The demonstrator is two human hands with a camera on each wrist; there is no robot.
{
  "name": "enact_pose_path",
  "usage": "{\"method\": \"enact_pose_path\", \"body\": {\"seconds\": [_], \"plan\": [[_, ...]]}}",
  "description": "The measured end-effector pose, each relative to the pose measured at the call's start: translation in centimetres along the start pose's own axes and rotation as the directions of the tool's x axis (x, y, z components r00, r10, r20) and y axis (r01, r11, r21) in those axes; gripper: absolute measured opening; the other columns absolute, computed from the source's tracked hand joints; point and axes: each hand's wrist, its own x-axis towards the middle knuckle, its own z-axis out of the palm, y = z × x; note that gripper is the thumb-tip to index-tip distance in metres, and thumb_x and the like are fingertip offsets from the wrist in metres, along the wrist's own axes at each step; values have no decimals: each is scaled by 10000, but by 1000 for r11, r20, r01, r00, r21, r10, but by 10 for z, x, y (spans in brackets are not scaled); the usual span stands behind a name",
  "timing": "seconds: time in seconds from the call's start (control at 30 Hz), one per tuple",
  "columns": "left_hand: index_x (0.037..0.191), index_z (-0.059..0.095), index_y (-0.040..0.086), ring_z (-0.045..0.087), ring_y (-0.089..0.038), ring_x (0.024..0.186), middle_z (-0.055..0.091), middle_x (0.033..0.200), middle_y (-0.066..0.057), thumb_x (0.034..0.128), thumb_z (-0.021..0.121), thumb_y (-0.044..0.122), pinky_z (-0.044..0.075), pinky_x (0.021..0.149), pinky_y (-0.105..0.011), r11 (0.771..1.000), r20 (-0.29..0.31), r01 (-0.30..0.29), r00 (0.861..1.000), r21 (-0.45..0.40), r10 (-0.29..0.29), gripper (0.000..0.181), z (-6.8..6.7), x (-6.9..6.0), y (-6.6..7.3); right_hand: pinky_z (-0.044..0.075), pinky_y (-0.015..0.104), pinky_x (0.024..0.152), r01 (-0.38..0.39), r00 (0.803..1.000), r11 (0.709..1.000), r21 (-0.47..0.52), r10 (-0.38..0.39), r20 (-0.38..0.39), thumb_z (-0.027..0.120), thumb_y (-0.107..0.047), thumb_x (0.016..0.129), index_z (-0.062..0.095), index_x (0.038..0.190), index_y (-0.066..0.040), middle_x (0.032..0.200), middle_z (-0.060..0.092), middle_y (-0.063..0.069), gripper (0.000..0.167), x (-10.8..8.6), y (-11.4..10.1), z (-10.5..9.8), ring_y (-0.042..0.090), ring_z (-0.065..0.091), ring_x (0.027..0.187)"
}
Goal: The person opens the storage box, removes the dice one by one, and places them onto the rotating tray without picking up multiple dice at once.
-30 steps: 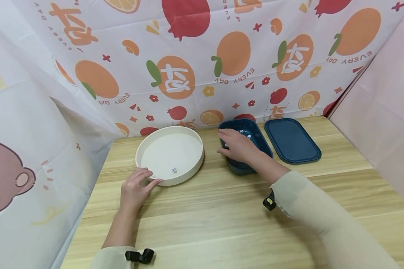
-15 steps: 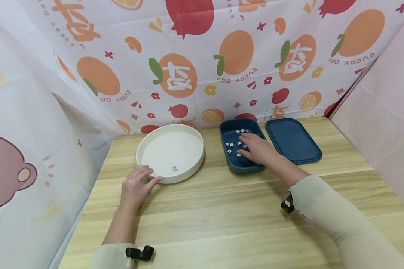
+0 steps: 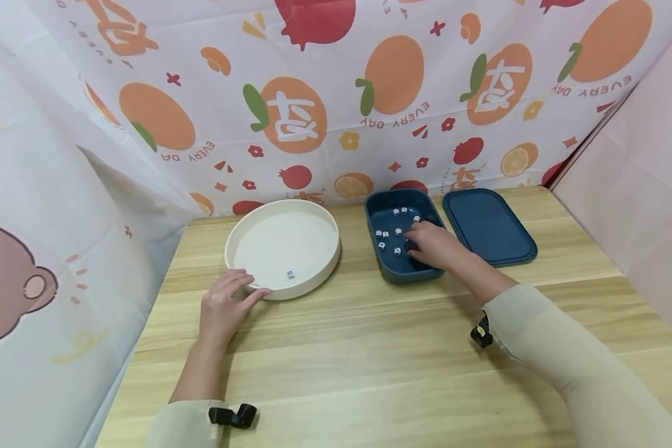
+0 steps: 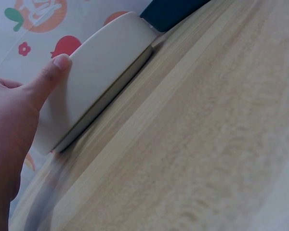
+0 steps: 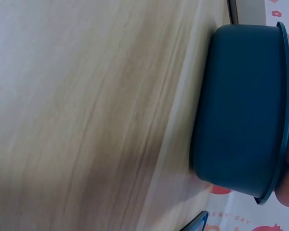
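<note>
My left hand (image 3: 223,308) holds the near-left rim of a white round tray (image 3: 312,284); its thumb lies along the outer wall in the left wrist view. Inside that tray, near its front, sits a small white die (image 3: 290,274). My right hand (image 3: 438,246) reaches over the right edge of a deep blue rectangular box (image 3: 407,276), fingers down inside and a gap showing between fingertips and thumb. Several white dice (image 3: 385,234) lie scattered on the box floor; one by the fingertips is partly hidden. The right wrist view shows only the box's outside and part of the hand.
A flat blue lid (image 3: 490,227) lies on the wooden table (image 3: 336,367) right of the box. Behind everything hangs a fruit-print cloth (image 3: 347,81). Pale cloths hang at both sides.
My right hand has moved from the box's left side toward its right side and lowered in among the dice, uncovering those at the left. The left hand stays at the tray rim.
</note>
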Motion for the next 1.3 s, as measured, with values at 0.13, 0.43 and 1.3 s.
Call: {"method": "enact_pose_path", "body": {"seconds": [0.13,0.43,1.3], "plan": [[896,763,5,679,-331,1008,751,930,-139,583,925,235,406,1081,-115,1000,-3,7,1000,8,-7,421,-1,2,1,584,430,864,12,1000,1000,18,-13,15,739,-238,891,694,1177,-31,1078,663,119,357,7,-2,3,249,633,1009],[911,763,-3,679,-319,1020,749,948,-148,584,934,236,349,1076,-43,1000,26,25,999,9,-25,440,-4,1,5,490,306,618,-87,989,988,131,69,133,776,-236,839,733,819,-104,700,634,-10,140,26,-8,8,148,549,665],[901,760,-10,675,-316,1003,750,915,-130,576,937,199,420,1064,-116,1000,1,22,1000,-14,-22,425,-4,0,6,592,371,818,-203,927,968,145,143,346,793,-169,830,756,958,-79,911,714,42,160,53,-19,-5,180,635,828]]}}
